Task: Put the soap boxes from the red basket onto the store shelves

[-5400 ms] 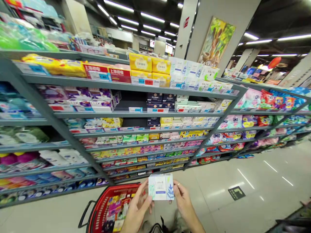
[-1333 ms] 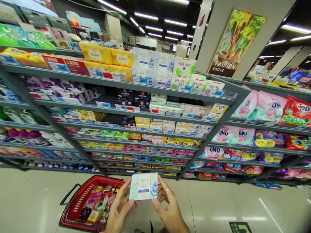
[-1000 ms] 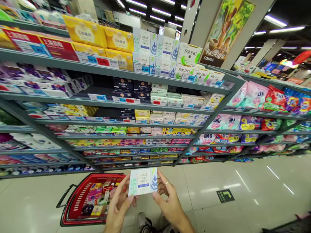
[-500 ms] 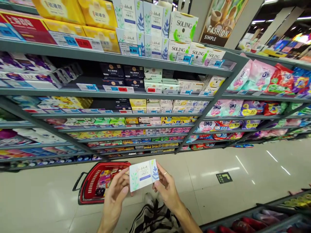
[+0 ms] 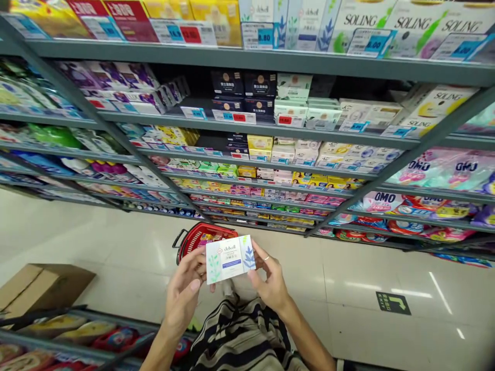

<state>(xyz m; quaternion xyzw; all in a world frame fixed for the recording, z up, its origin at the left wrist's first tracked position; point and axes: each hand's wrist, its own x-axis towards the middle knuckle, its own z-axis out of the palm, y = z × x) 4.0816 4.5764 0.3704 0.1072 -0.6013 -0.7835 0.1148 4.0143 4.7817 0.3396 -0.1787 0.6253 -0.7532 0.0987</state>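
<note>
White box held by left fingers and right fingers; left thumb clear; box may drop should right grip slacken.

1 head-worn camera looks forward and down at the nearby shelves.

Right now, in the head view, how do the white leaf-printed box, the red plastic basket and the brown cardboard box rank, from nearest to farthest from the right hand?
From the right hand:
1. White leaf-printed box: touching, at the hand's left.
2. Red plastic basket: on the floor beyond, further left.
3. Brown cardboard box: farthest, at the picture's left edge.
</note>
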